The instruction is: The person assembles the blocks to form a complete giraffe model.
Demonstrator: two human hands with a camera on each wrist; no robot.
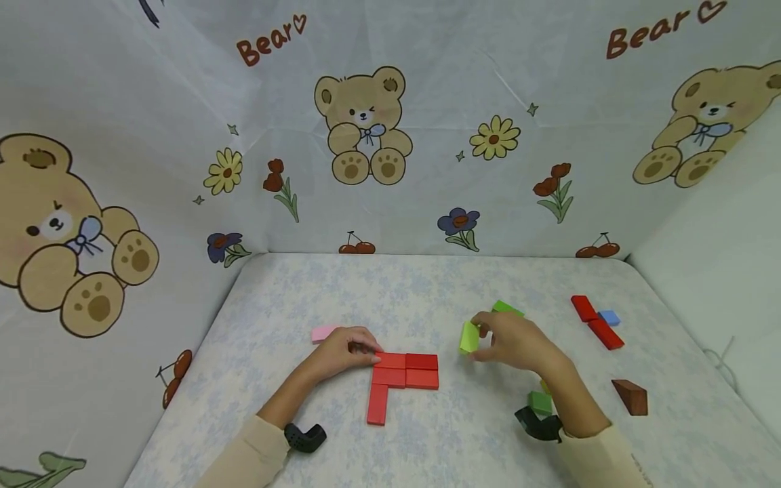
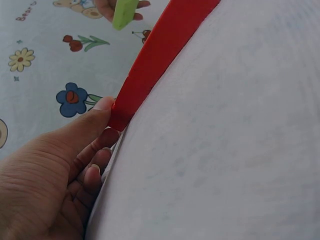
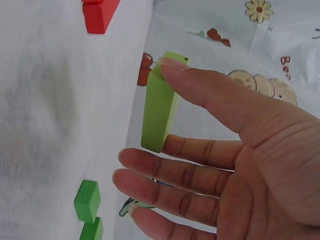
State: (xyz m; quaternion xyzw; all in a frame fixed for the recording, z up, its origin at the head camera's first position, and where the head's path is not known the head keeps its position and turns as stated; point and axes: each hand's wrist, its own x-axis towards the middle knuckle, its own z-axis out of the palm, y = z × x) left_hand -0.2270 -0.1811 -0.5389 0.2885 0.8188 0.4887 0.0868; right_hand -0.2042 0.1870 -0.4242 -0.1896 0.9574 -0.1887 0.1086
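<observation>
Several flat red blocks (image 1: 422, 379) lie side by side on the table, one jutting toward the front at the left. My left hand (image 1: 346, 347) pinches the left end of the back-left red block (image 1: 390, 360), thumb tip on its corner. In the left wrist view the thumb rests on the end of the red row (image 2: 145, 70), with the other fingers curled below. To the right, my right hand (image 1: 517, 341) holds a light green block (image 1: 468, 337) upright between thumb and index finger. The right wrist view shows this light green block (image 3: 160, 107) raised, the remaining fingers spread loosely.
A pink block (image 1: 323, 333) lies behind my left hand. Behind my right hand is a green block (image 1: 508, 308); another green block (image 1: 539, 402) sits near that wrist. Farther right are red blocks (image 1: 605, 334), a blue block (image 1: 609, 317) and a brown block (image 1: 631, 397).
</observation>
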